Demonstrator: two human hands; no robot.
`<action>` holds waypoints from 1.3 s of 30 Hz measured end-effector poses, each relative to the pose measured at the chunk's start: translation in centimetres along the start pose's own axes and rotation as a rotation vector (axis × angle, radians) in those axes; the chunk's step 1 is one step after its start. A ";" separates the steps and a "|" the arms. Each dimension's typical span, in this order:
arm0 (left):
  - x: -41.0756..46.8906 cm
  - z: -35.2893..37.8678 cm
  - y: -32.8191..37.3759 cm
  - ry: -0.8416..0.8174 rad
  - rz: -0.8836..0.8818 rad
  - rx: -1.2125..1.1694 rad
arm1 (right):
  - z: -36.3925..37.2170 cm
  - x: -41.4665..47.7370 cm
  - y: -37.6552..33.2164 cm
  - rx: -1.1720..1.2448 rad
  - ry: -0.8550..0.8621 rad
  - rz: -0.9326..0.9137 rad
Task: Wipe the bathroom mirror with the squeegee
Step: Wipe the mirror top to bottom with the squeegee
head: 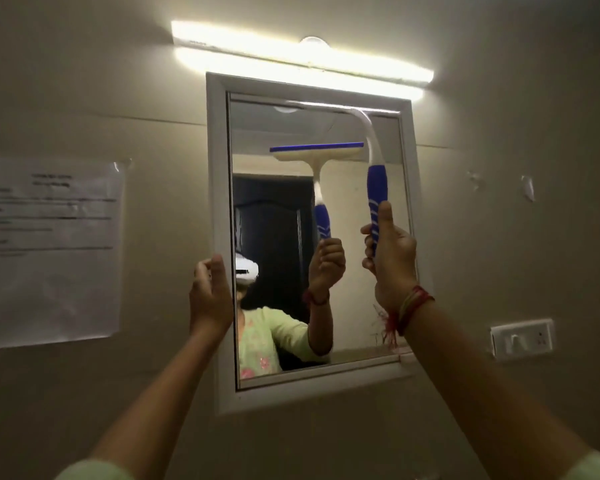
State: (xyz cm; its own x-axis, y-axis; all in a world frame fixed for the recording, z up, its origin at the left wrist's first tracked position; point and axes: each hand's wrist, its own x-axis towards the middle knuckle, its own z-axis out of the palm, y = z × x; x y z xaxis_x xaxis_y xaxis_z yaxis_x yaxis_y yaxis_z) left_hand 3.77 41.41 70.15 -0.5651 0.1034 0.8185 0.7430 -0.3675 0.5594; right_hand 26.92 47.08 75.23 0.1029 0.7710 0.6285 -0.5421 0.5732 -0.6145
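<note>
A white-framed mirror [219, 202] hangs on the beige wall. My right hand [392, 265] is shut on the blue grip of a white squeegee [377, 181], thumb up along the handle. The squeegee's white neck curves up and left, and its blade lies against the top edge of the glass. The mirror reflects the squeegee head with its blue blade strip, and the hand that holds it. My left hand [210, 296] rests at the mirror's left frame, fingers curled against the edge. Whether it grips the frame I cannot tell.
A lit tube light [302, 60] runs along the wall just above the mirror. A printed paper sheet [49, 251] is stuck to the wall at the left. A white switch plate [522, 339] sits at the lower right. Bits of tape [527, 187] dot the wall.
</note>
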 end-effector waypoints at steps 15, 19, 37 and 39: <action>-0.2 -0.3 0.3 -0.026 -0.035 -0.011 | 4.3 1.8 -1.2 0.042 -0.096 0.088; -0.4 -0.3 0.5 -0.023 -0.035 -0.006 | 3.9 1.2 -0.8 0.119 -0.112 0.120; -0.5 -0.3 0.8 -0.027 -0.031 -0.030 | 0.0 0.0 4.5 0.038 -0.332 0.233; -0.5 -0.4 0.8 -0.027 -0.029 -0.028 | 0.4 0.0 3.9 0.062 -0.326 0.227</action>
State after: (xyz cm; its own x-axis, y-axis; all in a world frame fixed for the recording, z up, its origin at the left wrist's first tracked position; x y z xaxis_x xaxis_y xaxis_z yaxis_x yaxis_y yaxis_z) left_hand 4.51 40.72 70.08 -0.5761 0.1391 0.8055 0.7158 -0.3900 0.5792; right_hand 24.47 49.24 73.06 -0.2901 0.7415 0.6050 -0.5713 0.3730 -0.7311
